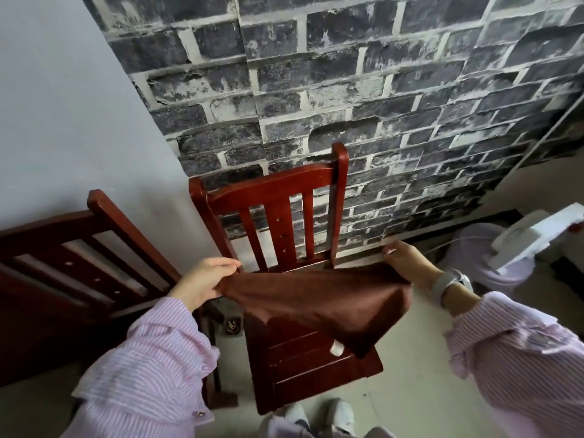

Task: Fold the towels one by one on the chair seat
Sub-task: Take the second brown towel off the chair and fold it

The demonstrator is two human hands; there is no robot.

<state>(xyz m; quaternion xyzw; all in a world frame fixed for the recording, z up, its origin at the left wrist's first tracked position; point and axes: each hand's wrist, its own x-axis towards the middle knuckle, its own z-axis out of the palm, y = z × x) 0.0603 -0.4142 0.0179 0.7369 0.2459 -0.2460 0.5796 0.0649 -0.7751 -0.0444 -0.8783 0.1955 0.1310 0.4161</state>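
— Item one?
— Towel (319,303): brown, soft matte cloth, held spread in the air over the chair seat (303,371). Its top edge runs taut between the two hands; the body sags into a rough triangle, and the lowest corner hangs down to the seat's right side. A small white tag (337,348) shows near that corner.

— Hands?
— Left hand (203,279): fingers pinch the towel's left top corner. Right hand (407,262): fingers curl over the right top corner, gripping it; a pale grey watch strap (447,284) sits on that wrist. Both sleeves (158,358) are pink-and-white striped cotton, loose at the cuffs.

— Furniture?
— Chair (275,197): red-brown lacquered wood, glossy, with a slatted back and a planked seat. A second chair (94,235) of the same make stands just to its left.

— Surroundings?
— Wall (347,74): grey brick-pattern covering, rough-looking, with pale mortar lines; a plain grey wall (63,105) adjoins it on the left. Floor (407,358): pale and smooth. White shoes (339,414) show at the bottom edge. A white and lilac object at the right is too blurred to name.
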